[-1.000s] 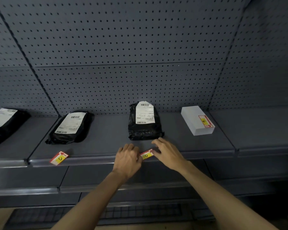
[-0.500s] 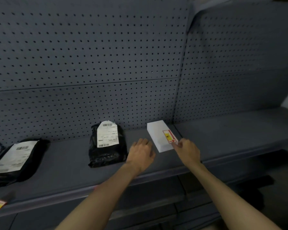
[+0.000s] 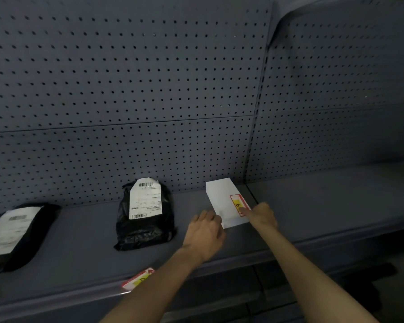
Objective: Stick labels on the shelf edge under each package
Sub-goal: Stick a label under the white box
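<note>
A white box [image 3: 222,197] lies on the grey shelf [image 3: 313,206], with a red-and-yellow label [image 3: 237,202] resting on its top right. My right hand [image 3: 261,215] touches that label's near end with its fingertips. My left hand [image 3: 204,231] rests loosely curled against the box's near left corner, holding nothing. A black bagged package [image 3: 145,217] with a white shipping slip lies to the left. Below it, a red-and-yellow label [image 3: 139,278] is stuck at the shelf's front edge [image 3: 254,254], partly hidden by my left forearm.
Another black package [image 3: 14,234] with a white slip lies at the far left. A grey pegboard wall [image 3: 149,89] backs the shelf. The shelf section to the right of the box holds nothing I can see. A lower shelf runs below.
Both hands left the label on the shelf edge under the black package and moved right to the white box. The view swung right with them.
</note>
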{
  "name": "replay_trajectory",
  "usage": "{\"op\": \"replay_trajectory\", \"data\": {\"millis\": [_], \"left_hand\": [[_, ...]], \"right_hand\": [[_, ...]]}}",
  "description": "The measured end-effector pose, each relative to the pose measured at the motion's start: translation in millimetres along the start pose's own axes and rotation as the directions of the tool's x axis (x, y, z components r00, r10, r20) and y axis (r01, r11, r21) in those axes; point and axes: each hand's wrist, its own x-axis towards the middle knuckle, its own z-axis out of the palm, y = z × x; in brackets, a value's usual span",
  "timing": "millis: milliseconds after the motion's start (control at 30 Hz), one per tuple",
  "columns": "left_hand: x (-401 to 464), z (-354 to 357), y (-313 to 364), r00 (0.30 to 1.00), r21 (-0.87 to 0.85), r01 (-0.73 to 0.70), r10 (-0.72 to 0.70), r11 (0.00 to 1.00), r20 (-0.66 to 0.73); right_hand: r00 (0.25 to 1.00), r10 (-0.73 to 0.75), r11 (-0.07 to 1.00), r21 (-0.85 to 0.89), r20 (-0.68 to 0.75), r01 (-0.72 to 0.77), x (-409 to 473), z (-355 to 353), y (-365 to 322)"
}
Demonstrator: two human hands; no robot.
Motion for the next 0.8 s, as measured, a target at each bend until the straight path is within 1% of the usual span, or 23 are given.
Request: {"op": "replay_trajectory", "data": {"millis": [167,267,333,433,500,567,667,800], "left_hand": [[-15,-4,4,1.0,-0.049,0.022,-0.022,0.999,-0.001],[-29,-3,15,0.999,-0.098,0.046,-0.047,0.994,-0.003],[-42,1,24,0.999,-0.129,0.051,-0.05,0.99,0.012],[-63,10,41,0.998,-0.161,0.036,-0.028,0.986,0.051],[-77,18,53,0.998,-0.162,0.047,-0.038,0.986,0.056],[-84,26,64,0.996,-0.146,0.074,-0.067,0.986,0.051],[-86,38,73,0.992,-0.101,0.122,-0.118,0.987,0.045],[-82,47,79,0.986,-0.024,0.165,-0.165,0.986,0.023]], "right_hand": [[0.993,-0.092,0.987,0.122,-0.07,0.1,-10,-16,7],[0.971,-0.231,0.943,0.232,-0.069,0.241,-31,-32,15],[0.943,-0.332,0.913,0.244,-0.026,0.328,-51,-46,20],[0.893,-0.448,0.883,0.172,0.037,0.436,-80,-63,36],[0.876,-0.479,0.875,0.117,0.064,0.47,-96,-69,50],[0.854,-0.501,0.864,0.02,0.138,0.503,-106,-72,65],[0.812,-0.54,0.808,-0.132,0.22,0.574,-106,-72,81],[0.766,-0.606,0.733,-0.224,0.214,0.643,-96,-69,85]]}}
